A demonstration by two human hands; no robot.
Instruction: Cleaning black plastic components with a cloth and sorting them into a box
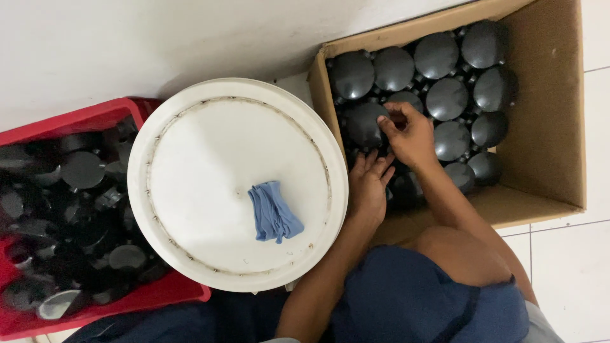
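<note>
Right hand [412,134] has its grip closed on a round black cap [364,124] in the cardboard box [546,159]. Left hand [368,184] rests open, fingers flat, at the box's near edge beside it.

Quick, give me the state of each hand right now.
Left hand: open, fingers spread, resting on the black round parts in the cardboard box.
Right hand: fingers closed on one black round part.
</note>
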